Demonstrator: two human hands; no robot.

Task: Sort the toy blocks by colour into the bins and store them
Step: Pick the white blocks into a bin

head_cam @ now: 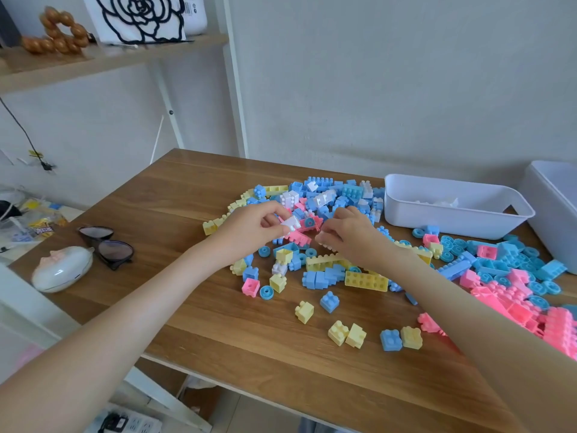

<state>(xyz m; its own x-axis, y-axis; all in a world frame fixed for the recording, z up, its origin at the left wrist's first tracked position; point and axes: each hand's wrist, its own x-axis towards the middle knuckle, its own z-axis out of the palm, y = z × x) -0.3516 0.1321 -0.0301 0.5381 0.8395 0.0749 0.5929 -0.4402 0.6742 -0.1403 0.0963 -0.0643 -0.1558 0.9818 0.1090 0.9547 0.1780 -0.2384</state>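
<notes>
The toy blocks (327, 242) are small plastic bricks with round bumps on top, in soft blue, pink, yellow and white. Some are flat round wheels. They lie in a loose heap in the middle of the wooden table (175, 198), with more blue and pink ones spread to the right.

The left hand (249, 228) pinches a white block (291, 225) between its fingers, just above the heap. The right hand (349, 234) is close beside it, its fingers curled tight on another white block (324, 240).

A white bin (452, 225) sits behind the heap on the right, with a few white pieces inside. A second white bin (552, 198) stands just beside it at the table's edge.

On the left of the table lie dark sunglasses (106, 245) and a white case (62, 271).
</notes>
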